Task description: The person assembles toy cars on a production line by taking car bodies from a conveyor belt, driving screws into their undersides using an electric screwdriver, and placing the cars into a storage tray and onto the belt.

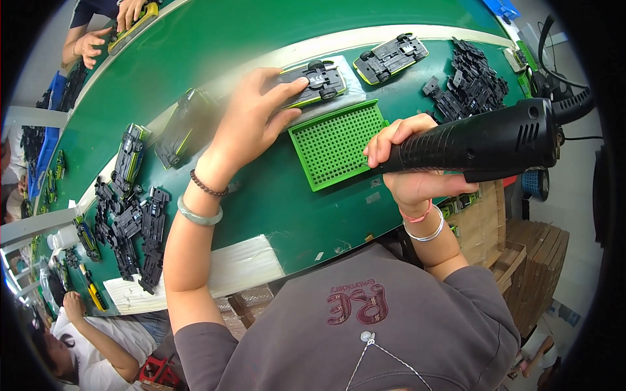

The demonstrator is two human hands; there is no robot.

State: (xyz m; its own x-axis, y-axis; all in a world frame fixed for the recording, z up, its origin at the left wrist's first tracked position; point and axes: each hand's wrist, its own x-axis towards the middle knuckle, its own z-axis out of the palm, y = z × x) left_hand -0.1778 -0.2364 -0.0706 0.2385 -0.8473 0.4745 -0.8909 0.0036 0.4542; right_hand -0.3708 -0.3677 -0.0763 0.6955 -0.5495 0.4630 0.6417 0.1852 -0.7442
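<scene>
My left hand point(254, 117) grips a toy car point(312, 83) that lies upside down, black chassis up, with a yellow-green body edge. Its thumb and forefinger rest along the near side and top of the chassis. In my right hand point(411, 163) is a black electric screwdriver point(482, 140), held roughly level, with its cable end to the right. The tool's tip does not show past my fingers. Between both hands lies a bright green perforated tray point(339, 144). Another upturned toy car point(391, 58) sits just beyond, to the right of the held one.
Black chassis parts are heaped at the far right point(469, 81) and at the left point(134, 231). More toy cars point(128, 159) lie at the left, one under a blurred patch. A yellow cutter point(96, 290) rests near the left edge. Other people work at the far left and lower left.
</scene>
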